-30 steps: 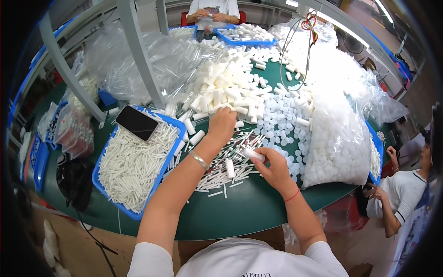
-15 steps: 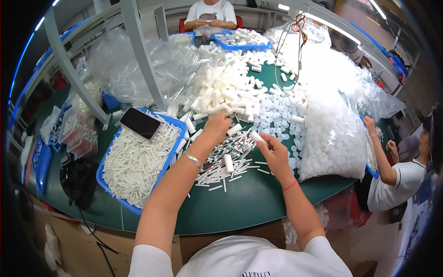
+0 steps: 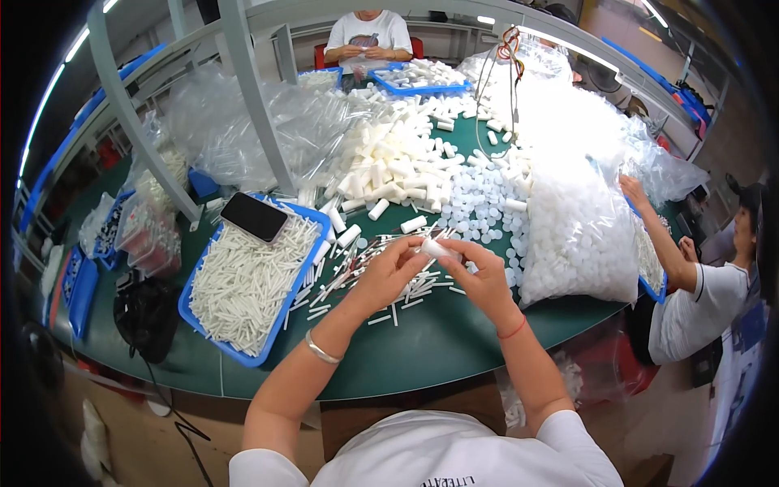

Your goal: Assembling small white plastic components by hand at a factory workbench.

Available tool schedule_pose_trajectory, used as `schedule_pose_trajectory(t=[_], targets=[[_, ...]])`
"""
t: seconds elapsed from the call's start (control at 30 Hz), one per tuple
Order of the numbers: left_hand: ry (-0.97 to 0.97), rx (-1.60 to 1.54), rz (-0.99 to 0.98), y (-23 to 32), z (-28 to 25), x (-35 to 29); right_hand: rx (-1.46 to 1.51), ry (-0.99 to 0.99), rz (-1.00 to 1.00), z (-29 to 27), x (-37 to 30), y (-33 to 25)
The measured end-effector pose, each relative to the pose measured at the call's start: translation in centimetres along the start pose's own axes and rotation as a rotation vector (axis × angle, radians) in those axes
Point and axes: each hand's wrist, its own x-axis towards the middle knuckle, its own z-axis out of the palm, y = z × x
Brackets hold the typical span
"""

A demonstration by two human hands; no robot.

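In front of me a short white cylinder (image 3: pixel 439 250) is held between both hands. My right hand (image 3: pixel 484 280) is closed round its right end. The fingers of my left hand (image 3: pixel 388 274) pinch at its left end; whether they also hold something small is hidden. Beneath the hands lies a loose pile of thin white and dark sticks (image 3: pixel 341 274), partly covered by them. A few more white cylinders (image 3: pixel 414 225) lie just beyond. Translucent round discs (image 3: pixel 479 199) are scattered on the table past my right hand.
A blue tray (image 3: pixel 188 312) of short white sticks stands left, with a phone (image 3: pixel 254 217) on it. Cream cylinders (image 3: pixel 389 162) are heaped behind. A bulging clear bag (image 3: pixel 580 252) sits right. Metal posts (image 3: pixel 264 105) rise at left. Co-workers sit opposite and at right.
My left hand has come back toward me from the near edge of the cylinder heap and met the cylinder in my right hand. The right hand has shifted slightly toward me.
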Motion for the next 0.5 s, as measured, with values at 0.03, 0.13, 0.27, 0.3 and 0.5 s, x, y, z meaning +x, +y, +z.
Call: schedule_pose_trajectory(t=[0.03, 0.13, 0.27, 0.3, 0.5], targets=[[0.025, -0.017, 0.001, -0.1, 0.1, -0.6, -0.083, -0.038, -0.076, 0.0, -0.2, -0.6], [0.044, 0.081, -0.053, 1.6, 0.5, -2.1, -0.168, -0.099, -0.133, -0.9, -1.4, -1.4], [-0.017, 0.475, 0.046, 2.3, 1.1, -4.0, -0.344, -0.251, -0.307, -1.4, -2.8, -2.2], [-0.036, 0.465, 0.014, 2.2, 1.4, -4.2, -0.385, -0.3, -0.361, -1.3, -3.2, -2.3], [-0.101, 0.334, -0.307, 2.6, 3.1, -4.9, -0.25, -0.38, -0.138, -0.6, -4.9, -4.2]])
